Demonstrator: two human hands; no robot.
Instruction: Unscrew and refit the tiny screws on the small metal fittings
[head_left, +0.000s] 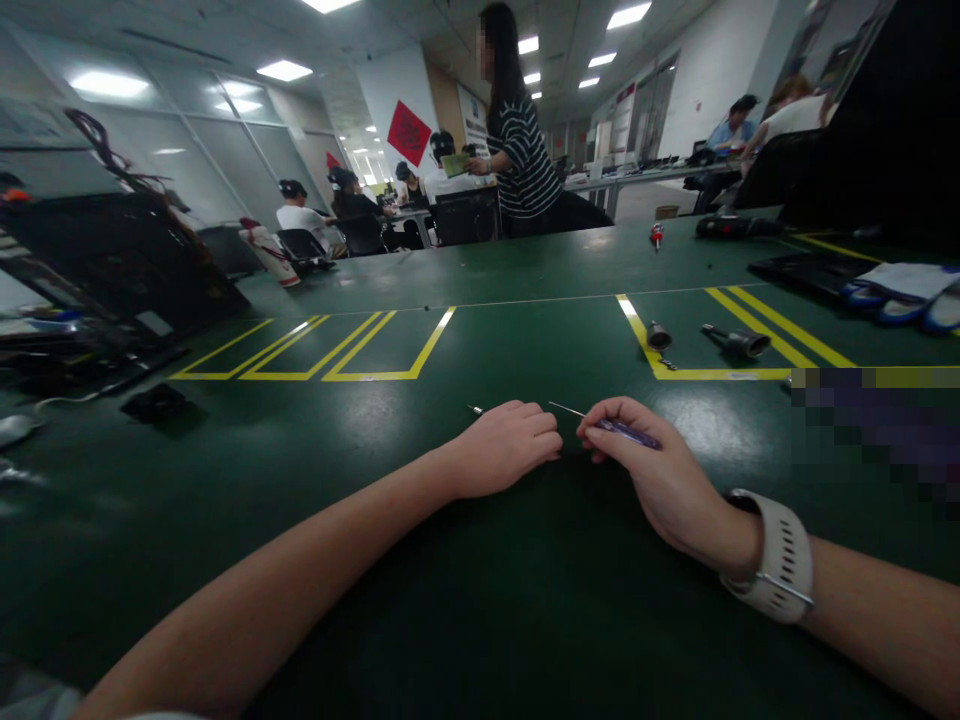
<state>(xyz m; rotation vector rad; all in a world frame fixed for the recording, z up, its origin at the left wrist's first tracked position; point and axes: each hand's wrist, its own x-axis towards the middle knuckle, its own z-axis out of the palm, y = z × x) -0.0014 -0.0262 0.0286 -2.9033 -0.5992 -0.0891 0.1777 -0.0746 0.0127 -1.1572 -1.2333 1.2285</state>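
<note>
My right hand (645,460) pinches a small screwdriver with a purple handle (634,433) and a thin metal shaft. Its tip points left, toward my left hand (510,445), which rests low over the green table (420,560) with its fingers curled. Beyond the left knuckles pokes the end of a small metal piece (475,409); whether the fingers grip it is hidden. Farther off on the right lie a metal cup-shaped part (658,336), a larger socket-like metal part with a shaft (739,342) and a tiny metal piece (667,364).
Yellow tape (367,377) marks boxes on the table. At right are white-and-blue gloves (907,290), a black tray-like object (814,272) and a red tool (657,236). A black block (157,402) lies left. A person in stripes (525,150) is beyond the table.
</note>
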